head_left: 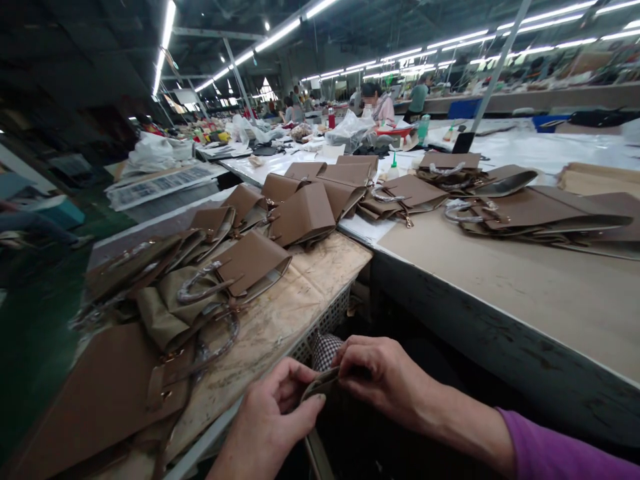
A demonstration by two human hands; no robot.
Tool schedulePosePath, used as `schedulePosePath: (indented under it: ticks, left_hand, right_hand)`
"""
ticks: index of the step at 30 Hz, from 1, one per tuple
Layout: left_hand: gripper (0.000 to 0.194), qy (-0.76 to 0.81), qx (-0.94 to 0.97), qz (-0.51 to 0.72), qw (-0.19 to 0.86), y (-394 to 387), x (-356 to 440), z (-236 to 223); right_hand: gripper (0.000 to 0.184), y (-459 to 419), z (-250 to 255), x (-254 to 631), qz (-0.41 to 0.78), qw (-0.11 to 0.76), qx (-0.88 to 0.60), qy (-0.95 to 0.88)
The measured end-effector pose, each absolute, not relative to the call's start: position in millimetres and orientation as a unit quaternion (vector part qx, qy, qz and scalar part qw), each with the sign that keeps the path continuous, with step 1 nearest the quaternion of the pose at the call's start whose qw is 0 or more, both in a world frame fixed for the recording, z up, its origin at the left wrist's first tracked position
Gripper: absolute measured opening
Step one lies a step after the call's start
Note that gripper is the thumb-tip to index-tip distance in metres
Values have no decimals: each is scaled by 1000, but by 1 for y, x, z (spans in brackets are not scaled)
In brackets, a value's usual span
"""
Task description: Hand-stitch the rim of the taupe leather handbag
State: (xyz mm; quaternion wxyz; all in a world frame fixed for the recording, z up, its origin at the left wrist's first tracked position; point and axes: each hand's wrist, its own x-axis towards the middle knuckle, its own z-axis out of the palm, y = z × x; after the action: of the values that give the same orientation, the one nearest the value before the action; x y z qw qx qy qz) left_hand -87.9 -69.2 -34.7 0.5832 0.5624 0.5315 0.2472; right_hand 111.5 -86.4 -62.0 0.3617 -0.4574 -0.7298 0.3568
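Low at the front, my left hand (275,417) pinches the edge of a folded olive-brown piece of material (323,383) between thumb and fingers. My right hand (383,373) grips the same edge a little further right, its fingers curled in. Most of the piece drops into shadow below my hands, so its full shape is hidden. A strip of it (317,453) runs down toward the bottom of the view. To the left lies a large brown handbag (115,380), and beside it an olive cloth lining (173,303) spills out near plastic-wrapped handles (200,280).
More brown handbags (305,213) are heaped along the left worktable (300,287). Others (540,207) lie on the right table (475,287), beyond a dark gap. A white glue bottle (393,167) with a green tip stands behind. Checked cloth (326,350) shows behind my hands. Co-workers are far back.
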Motion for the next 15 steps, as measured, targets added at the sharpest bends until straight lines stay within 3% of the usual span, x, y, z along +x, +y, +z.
schedulePosePath:
  ticks: [8, 15]
  left_hand:
    - [16, 552, 550, 257, 572, -70, -98, -32]
    - [18, 563, 544, 263, 565, -76, -100, -35]
  right_hand:
    - [14, -77, -59, 103, 303, 289, -461, -783]
    - [15, -75, -57, 100, 337, 306, -454, -766]
